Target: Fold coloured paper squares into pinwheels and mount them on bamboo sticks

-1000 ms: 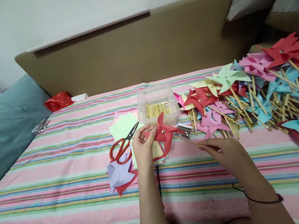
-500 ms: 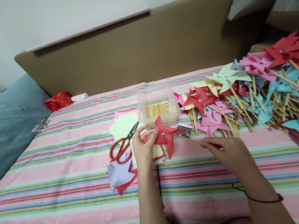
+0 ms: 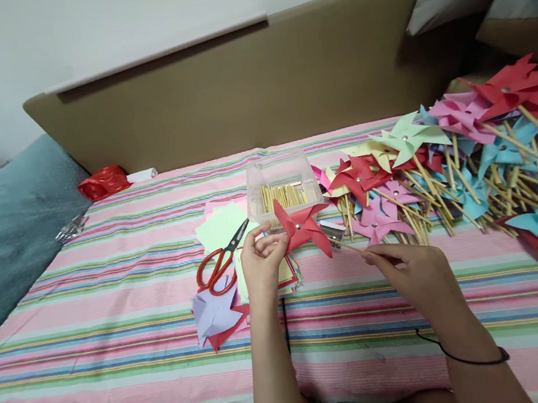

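A red paper pinwheel (image 3: 301, 227) with a small metal pin at its centre is held above the cloth, in front of the plastic box. My right hand (image 3: 412, 271) pinches the lower end of its thin wooden stick (image 3: 348, 247). At the pinwheel's left blade, my left hand (image 3: 265, 262) has its thumb and curled fingers closed on the paper's edge. Just left of that hand lie red-handled scissors (image 3: 218, 268), on and beside pale paper squares (image 3: 225, 224). Behind the pinwheel, the clear box (image 3: 279, 167) contains many short wooden sticks.
Finished pinwheels (image 3: 405, 139) in several colours are heaped on the right. A small open tin (image 3: 333, 229) sits behind the held stick. Cut lilac paper (image 3: 216, 312) lies front left on the striped cloth (image 3: 113, 303). A red plastic bag (image 3: 103, 182) rests at the back left.
The red pinwheel has turned about its pin and shifted slightly up and right, its blades now at a different angle. My left hand moved slightly right; my right hand stayed nearly in place.
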### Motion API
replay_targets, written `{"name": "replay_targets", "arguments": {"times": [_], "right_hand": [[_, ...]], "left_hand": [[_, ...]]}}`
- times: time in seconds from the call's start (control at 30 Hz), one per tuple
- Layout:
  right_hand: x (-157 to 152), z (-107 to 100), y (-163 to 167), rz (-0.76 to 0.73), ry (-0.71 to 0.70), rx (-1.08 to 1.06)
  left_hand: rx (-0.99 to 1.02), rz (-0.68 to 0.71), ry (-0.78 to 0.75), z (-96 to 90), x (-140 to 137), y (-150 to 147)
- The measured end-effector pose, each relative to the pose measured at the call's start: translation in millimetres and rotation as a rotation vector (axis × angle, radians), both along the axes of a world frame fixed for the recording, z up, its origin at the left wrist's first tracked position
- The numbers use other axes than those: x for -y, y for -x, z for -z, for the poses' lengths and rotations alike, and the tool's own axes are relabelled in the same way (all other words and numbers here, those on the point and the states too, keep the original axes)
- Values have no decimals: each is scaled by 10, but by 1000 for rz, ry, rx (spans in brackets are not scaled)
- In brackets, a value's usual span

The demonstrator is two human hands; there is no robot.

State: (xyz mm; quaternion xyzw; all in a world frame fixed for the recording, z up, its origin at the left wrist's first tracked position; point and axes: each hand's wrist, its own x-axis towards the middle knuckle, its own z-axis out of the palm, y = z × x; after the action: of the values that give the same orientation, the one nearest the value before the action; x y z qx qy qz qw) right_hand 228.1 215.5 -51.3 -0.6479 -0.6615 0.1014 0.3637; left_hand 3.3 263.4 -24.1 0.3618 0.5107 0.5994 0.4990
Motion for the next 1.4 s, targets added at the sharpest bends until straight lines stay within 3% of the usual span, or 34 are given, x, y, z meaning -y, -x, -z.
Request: {"name": "replay_targets", "arguments": {"times": [0.6,0.9,1.13,1.4], "right_hand": [[2,-30,38,-12,11,-12],[-4,-15,-20,3,1,-10],[-13,-4,-25,-74,108,-110],[-11,-5,-35,-49,103,-139]], "left_hand": [[22,145,63,-119,80,-185],[102,-198,57,-57,-3,-54],[36,-87,-20,19,-27,-2],[-29,20,-89,18,-1,-23]]}}
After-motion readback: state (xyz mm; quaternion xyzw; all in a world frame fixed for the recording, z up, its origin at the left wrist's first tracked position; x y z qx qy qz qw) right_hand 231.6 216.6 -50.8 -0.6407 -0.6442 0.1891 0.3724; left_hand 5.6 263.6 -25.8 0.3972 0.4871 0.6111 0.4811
